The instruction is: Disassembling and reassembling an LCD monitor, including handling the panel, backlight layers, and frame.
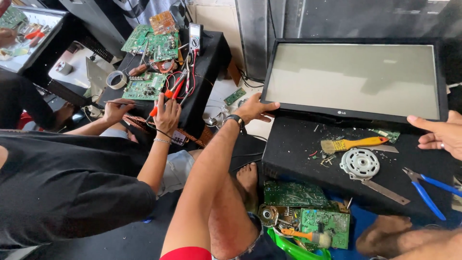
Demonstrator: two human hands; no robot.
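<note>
Two hands steadying a flat monitor on a black box

Both of my hands are bracing the flat monitor, which is standing tilted back along the far edge of the black box. My left hand is clamping the monitor's lower left corner, fingers curled on the bezel, thumb on top, probably keeping it from sliding off. My right hand is resting at the lower right corner, fingers half open and stretched along the frame; whether it is really gripping, I cannot tell.

On the box near its right edge are lying a yellow-handled brush, a round metal motor part and blue-handled pliers, all within reach. Circuit boards are piling up on the floor at the box's near edge.

Beside me a co-worker's hand is holding a red probe at a green board on a second black table.
</note>
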